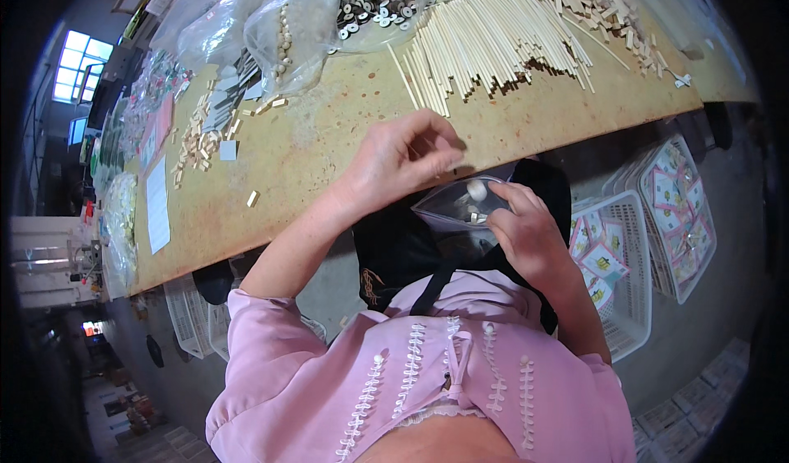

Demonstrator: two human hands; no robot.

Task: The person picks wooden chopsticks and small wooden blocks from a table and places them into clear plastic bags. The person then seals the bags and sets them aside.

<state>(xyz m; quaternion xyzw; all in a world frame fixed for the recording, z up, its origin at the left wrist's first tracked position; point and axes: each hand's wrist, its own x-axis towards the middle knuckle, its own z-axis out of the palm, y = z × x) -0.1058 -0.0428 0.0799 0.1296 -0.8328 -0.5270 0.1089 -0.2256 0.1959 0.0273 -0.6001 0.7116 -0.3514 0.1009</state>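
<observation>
My right hand point(530, 229) grips the side of a clear plastic zip bag point(441, 207) below the table's front edge. The bag's mouth gapes, and a whitish ball point(476, 190) and small wooden pieces point(476, 218) show inside. Up and to the left of the bag, my left hand point(410, 152) hovers over the table edge with curled fingers, thumb near the forefinger. Whether anything small sits between those fingertips cannot be made out. Just beyond the left hand lies a broad row of thin wooden sticks point(487, 38).
Small wooden blocks point(196, 145), grey square pieces point(228, 150) and a white paper sheet point(158, 207) lie left on the worn table point(320, 161). Metal washers point(376, 7) fill a plastic bag at the back. White plastic baskets point(641, 266) with printed packets point(604, 263) stand right.
</observation>
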